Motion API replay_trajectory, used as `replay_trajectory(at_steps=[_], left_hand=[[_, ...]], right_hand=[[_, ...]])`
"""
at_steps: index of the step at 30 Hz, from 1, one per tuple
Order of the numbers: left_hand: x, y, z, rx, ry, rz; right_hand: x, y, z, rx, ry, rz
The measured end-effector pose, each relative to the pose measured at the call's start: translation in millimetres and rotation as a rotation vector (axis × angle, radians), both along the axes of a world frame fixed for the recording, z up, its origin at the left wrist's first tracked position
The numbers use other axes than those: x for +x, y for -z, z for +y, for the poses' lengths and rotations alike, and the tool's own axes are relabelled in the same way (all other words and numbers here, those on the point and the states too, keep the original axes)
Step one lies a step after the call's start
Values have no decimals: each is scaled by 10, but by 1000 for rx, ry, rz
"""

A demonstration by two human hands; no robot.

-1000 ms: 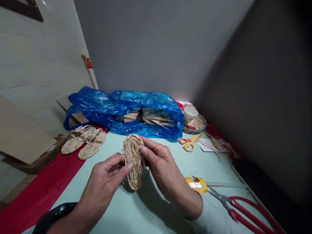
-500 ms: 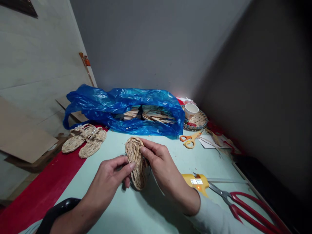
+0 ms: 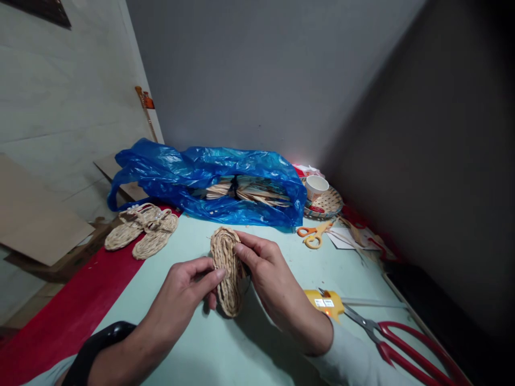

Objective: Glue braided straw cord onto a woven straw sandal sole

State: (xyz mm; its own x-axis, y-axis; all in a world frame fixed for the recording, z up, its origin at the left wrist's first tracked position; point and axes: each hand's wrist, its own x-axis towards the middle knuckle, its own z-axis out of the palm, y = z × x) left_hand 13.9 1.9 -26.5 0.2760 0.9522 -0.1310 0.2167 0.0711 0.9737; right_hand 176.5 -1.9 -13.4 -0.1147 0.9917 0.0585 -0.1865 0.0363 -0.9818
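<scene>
While the left hand is pinching the woven sole by its left edge, the right hand is clamping its upper right side | sole is being held between them over the pale green tabletop | white labels are showing on the yellow glue gun, too small for me to read

Craft workspace, glue gun, red-handled scissors, woven straw sandals
</scene>
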Motion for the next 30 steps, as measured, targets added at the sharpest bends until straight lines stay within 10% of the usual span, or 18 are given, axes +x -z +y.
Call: replay_trajectory(at_steps=[19,30], left_hand=[[4,-95,-59,-3,15,-95],[-19,-156,-150,287,-18,-11]], right_hand=[[38,-53,-21,-21,-57,106],[35,-138,-110,-31,-52,156]])
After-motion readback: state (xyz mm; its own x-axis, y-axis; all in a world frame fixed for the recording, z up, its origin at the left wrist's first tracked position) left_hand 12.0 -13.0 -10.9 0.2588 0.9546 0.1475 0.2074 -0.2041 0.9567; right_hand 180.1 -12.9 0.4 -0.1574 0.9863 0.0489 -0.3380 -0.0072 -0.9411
